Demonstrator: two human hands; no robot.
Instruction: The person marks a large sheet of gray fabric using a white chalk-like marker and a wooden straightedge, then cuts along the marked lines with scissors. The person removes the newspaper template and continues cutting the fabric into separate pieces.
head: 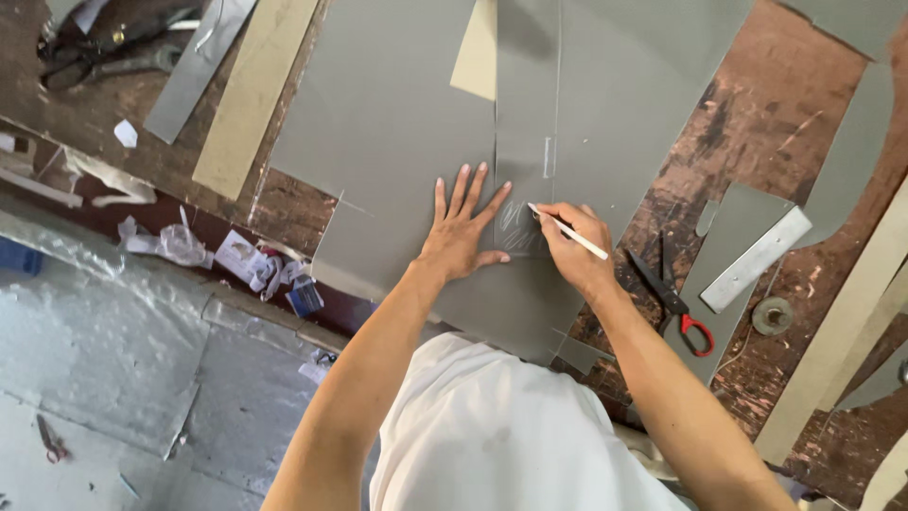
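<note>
My left hand (461,232) lies flat with fingers spread on a large grey sheet (397,123) that covers the worn wooden table (757,123). My right hand (577,244) grips a thin white marking pencil (567,232), its tip touching the grey sheet just right of the left fingertips. White scribbled lines (515,222) show on the sheet between the two hands. A narrower grey strip (527,104) overlaps the sheet above the hands.
Scissors with red handles (673,303) lie right of my right hand on a grey offcut (733,237), beside a metal ruler (757,258) and a round weight (773,315). Long beige strips (251,95) lie at the far left and right. Black shears (95,52) sit top left.
</note>
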